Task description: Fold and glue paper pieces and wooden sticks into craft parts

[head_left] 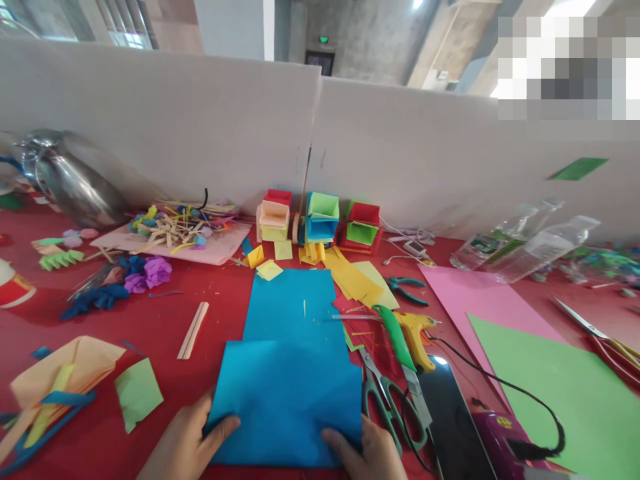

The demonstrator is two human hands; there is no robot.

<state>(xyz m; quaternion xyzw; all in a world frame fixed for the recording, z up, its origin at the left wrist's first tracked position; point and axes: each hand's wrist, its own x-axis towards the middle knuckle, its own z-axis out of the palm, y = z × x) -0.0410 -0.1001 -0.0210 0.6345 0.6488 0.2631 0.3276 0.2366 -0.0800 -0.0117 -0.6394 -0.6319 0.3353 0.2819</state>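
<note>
Blue paper (289,400): I have left hand (187,437) and right hand (373,453) pinching opposite edges, nearly closed; scissors (379,375) nearby.

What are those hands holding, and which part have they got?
Blue paper. The left hand holds the lower part of its left edge, the right hand its lower right edge, thumbs on top.

Soft, moderately bright light lay over the red table (225,307). At the far side, a lamp (417,4) and the left window (134,40) glared white. Highlights streaked the steel jug (85,183) at left; glare touched the phone (455,413) near right. Faint shadows dulled the blue sheet (285,400). Wide-angle distortion tilted jug and bottles (545,250) outward; a pixelated patch (570,67) obscured the far right.
</note>
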